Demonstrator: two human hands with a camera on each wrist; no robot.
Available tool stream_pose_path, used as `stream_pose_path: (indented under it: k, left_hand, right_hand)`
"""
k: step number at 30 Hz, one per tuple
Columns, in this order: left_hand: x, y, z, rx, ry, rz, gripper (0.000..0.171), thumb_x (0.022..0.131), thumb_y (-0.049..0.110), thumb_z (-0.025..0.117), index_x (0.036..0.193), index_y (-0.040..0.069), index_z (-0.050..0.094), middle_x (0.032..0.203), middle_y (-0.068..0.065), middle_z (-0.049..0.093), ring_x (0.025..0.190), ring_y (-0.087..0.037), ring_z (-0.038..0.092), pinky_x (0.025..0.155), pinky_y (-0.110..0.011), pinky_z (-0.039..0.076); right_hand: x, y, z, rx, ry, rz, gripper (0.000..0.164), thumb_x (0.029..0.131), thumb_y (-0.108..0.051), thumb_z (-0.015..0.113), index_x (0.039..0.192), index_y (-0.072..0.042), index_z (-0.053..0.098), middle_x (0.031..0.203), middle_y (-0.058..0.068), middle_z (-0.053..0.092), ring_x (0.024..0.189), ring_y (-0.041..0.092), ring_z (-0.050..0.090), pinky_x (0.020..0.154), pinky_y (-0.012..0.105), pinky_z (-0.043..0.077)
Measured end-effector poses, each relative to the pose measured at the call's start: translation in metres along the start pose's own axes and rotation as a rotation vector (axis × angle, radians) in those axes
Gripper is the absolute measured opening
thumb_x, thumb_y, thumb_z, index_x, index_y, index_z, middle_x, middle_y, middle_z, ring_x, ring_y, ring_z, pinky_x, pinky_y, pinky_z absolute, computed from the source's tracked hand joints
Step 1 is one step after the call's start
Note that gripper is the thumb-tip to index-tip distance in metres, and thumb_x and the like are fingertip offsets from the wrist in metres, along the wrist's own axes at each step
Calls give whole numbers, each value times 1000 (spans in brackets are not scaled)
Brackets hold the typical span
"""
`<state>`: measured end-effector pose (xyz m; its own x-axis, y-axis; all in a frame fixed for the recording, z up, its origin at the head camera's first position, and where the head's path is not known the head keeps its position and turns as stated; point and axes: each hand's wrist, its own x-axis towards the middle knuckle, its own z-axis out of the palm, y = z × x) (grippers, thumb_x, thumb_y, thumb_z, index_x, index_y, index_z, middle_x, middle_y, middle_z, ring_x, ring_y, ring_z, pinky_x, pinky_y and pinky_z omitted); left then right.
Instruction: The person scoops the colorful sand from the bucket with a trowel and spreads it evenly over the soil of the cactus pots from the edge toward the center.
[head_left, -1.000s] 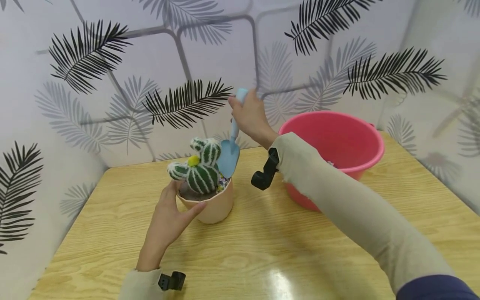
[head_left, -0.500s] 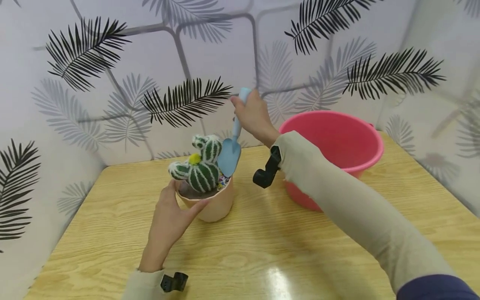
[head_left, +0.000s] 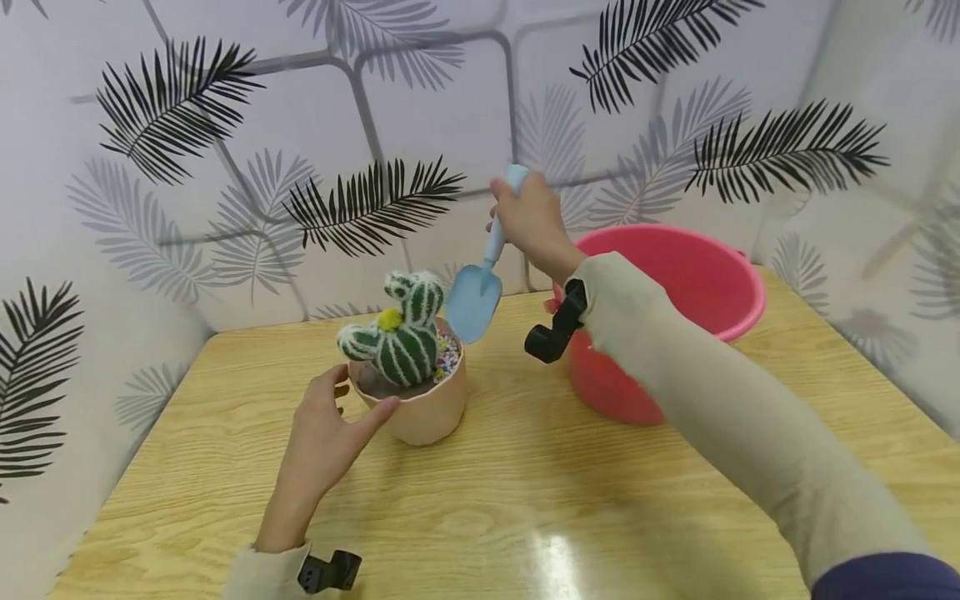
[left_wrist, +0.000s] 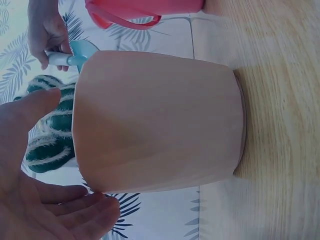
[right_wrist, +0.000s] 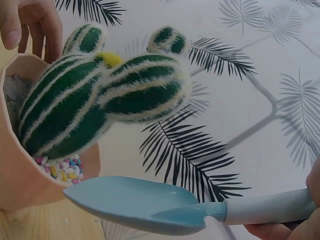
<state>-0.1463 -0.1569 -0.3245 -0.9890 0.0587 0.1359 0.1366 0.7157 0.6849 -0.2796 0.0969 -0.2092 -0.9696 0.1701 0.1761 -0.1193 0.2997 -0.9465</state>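
My right hand grips the handle of a light blue hand trowel. Its blade hangs just right of a peach flowerpot, close to the rim, and looks bare in the right wrist view. A plush green-and-white striped cactus with a yellow flower stands in the pot. Small multicoloured pebbles lie beside the cactus, over part of the grey filling. Around the pot's near left side is my left hand, thumb and fingers spread; whether a fingertip touches the rim I cannot tell.
A pink bucket stands on the wooden table to the right, partly behind my right forearm; its contents are hidden. A leaf-patterned wall covering rises behind the table's back edge.
The trowel has lifted off the pebbles and moved right with my right hand, out past the pot's rim. My left hand has loosened and drawn slightly back from the pot.
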Motion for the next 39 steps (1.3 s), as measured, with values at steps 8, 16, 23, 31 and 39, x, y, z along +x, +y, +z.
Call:
stream_pose_path:
  k: [8, 16, 23, 31, 39]
  left_hand:
    - [-6, 10, -3, 39, 9, -15, 77, 90, 45, 62, 141, -7, 35, 137, -25, 40, 119, -39, 48, 93, -49, 47]
    - [-16, 19, -3, 63, 13, -16, 68, 91, 42, 62, 131, -9, 44, 128, -25, 47, 113, -37, 51, 90, -49, 47]
    - [-24, 31, 2, 74, 11, 12, 58, 91, 34, 64, 126, -9, 48, 122, -24, 52, 110, -36, 53, 89, -49, 47]
    - [-31, 45, 8, 89, -28, 56, 56, 91, 32, 65, 126, -8, 49, 118, -22, 56, 108, -33, 55, 89, -47, 48]
    - [-31, 57, 17, 41, -64, 94, 54, 90, 30, 66, 127, -6, 50, 115, -19, 62, 108, -30, 59, 87, -43, 51]
  right_hand:
    - [7, -2, -20, 122, 46, 64, 22, 102, -23, 43, 109, -3, 49, 85, 12, 59, 56, 9, 62, 56, 23, 56]
    - [12, -5, -46, 164, 72, 91, 25, 102, -21, 41, 115, -1, 48, 81, 11, 57, 49, 8, 60, 56, 23, 56]
    - [16, -2, -70, 210, 124, 91, 13, 101, -19, 41, 99, -9, 47, 69, 5, 54, 48, 9, 60, 51, 23, 55]
    - [17, -5, -93, 229, 136, 132, 23, 103, -26, 38, 116, -8, 44, 85, 8, 53, 54, 10, 62, 53, 23, 55]
    - [20, -8, -119, 308, 141, 175, 31, 103, -28, 39, 127, -10, 40, 89, 7, 56, 61, 14, 66, 85, 40, 51]
